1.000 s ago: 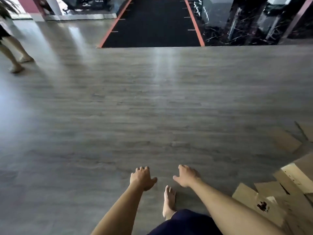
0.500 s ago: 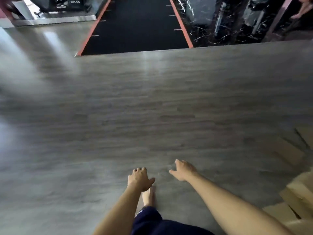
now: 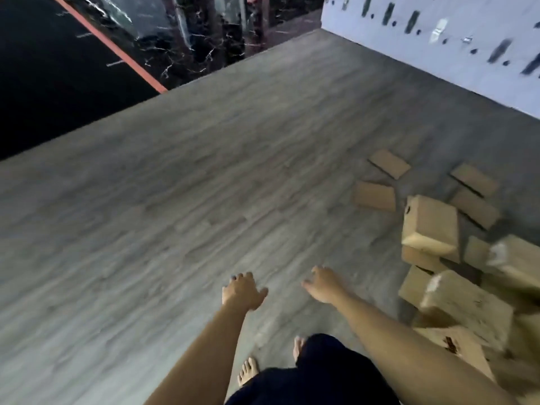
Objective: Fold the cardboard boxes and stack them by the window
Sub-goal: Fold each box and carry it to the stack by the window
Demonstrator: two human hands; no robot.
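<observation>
The person stands barefoot on the grey wood-look floor (image 3: 204, 200) with both arms stretched forward and down. The left hand (image 3: 242, 292) is empty, fingers loosely curled, holding nothing. The right hand (image 3: 323, 283) is likewise empty, fingers relaxed and slightly spread, clear of any cardboard.

The cardboard boxes (image 3: 455, 287) lie in a loose heap on the floor to the person's right, near the pale wall (image 3: 409, 39). One made-up box (image 3: 431, 226) sits tilted on top of others; several more lie at odd angles lower down, partly out of frame. Four flat cardboard pieces (image 3: 388, 163) lie apart on the floor just beyond the heap, not yet shaped into boxes. Motion blur prevents an exact count.

Assessment: some boxes appear already formed, but they lie tumbled rather than squarely stacked. No window is visible, so whether this heap is at the required spot cannot be confirmed. The flat pieces remain to be folded, and the heap remains to be ordered. Neither hand is engaged with any box at present; in my judgement the task stands partway, with much of the folding and all of the tidy stacking outstanding.
</observation>
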